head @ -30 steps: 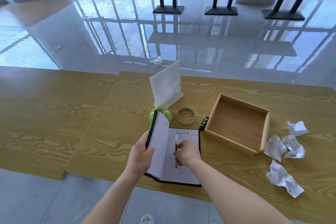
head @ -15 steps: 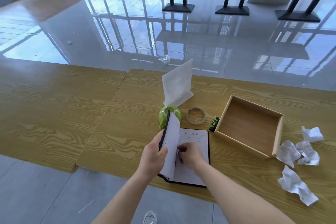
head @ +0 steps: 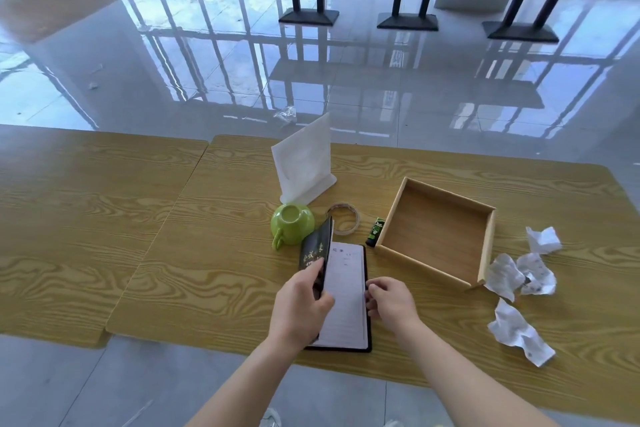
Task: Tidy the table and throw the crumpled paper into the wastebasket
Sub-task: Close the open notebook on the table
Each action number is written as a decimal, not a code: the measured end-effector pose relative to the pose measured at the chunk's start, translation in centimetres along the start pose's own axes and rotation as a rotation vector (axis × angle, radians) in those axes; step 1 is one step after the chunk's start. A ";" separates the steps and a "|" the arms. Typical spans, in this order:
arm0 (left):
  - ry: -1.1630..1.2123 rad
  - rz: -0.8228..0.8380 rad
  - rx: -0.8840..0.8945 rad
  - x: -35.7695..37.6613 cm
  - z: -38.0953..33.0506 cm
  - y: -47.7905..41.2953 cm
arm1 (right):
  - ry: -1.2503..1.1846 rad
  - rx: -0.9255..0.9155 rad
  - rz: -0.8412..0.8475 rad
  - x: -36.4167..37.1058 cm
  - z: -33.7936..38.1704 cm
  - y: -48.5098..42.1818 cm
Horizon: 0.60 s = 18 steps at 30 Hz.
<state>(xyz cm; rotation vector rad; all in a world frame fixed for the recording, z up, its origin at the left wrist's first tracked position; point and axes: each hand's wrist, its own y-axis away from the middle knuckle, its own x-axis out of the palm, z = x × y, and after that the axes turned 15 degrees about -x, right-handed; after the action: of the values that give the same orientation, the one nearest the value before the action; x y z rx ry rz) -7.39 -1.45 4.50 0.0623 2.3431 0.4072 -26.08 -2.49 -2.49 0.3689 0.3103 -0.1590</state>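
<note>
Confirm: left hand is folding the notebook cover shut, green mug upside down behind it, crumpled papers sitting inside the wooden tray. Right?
Not quite. The crumpled papers lie on the table outside the wooden tray, off its right side; the tray holds nothing. The head view shows this. The rest holds: the left hand is folding the notebook cover over, and the green mug is upside down behind it.

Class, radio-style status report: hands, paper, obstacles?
Left hand closing notebook cover; right hand at its edge, empty. Crumpled paper untouched on table. No wastebasket in view.
</note>
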 end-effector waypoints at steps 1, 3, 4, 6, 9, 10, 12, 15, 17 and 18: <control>-0.046 -0.009 -0.001 0.6 -0.2 0.0 | -0.026 0.003 0.002 -0.1 -0.1 0.0; -0.151 -0.024 -0.007 1.8 -0.7 -0.1 | -0.054 0.002 0.006 -0.3 -0.3 0.0; -0.207 -0.031 -0.007 2.4 -1.0 0.0 | -0.056 0.000 0.012 -0.3 -0.4 0.0; -0.302 -0.050 0.000 3.7 -1.5 0.2 | -0.096 0.019 0.015 -0.3 -0.6 -0.1; -0.403 -0.061 0.016 5.7 -1.8 0.1 | -0.214 0.090 -0.010 -0.2 -0.9 -0.5; -0.445 -0.067 0.027 6.4 -1.7 0.0 | -0.229 0.102 -0.011 -0.3 -1.0 -0.6; -0.520 -0.084 0.043 7.7 -1.5 -0.1 | -0.220 0.099 0.003 -0.3 -1.2 -0.7; -0.566 -0.055 0.033 8.8 -0.4 -0.1 | -0.081 0.036 0.060 -0.6 -1.4 -0.8; -0.555 -0.006 0.024 8.7 0.7 -0.1 | -0.017 0.007 0.088 -0.7 -1.0 -0.8; -0.550 0.022 0.032 8.5 1.3 -0.2 | 0.022 -0.005 0.098 -0.8 -0.8 -0.8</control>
<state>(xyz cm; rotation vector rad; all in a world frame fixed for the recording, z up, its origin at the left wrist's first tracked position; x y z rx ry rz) -12.64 0.11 -2.13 0.1908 1.8072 0.3142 -27.20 -2.82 -3.22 0.3807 0.3133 -0.0578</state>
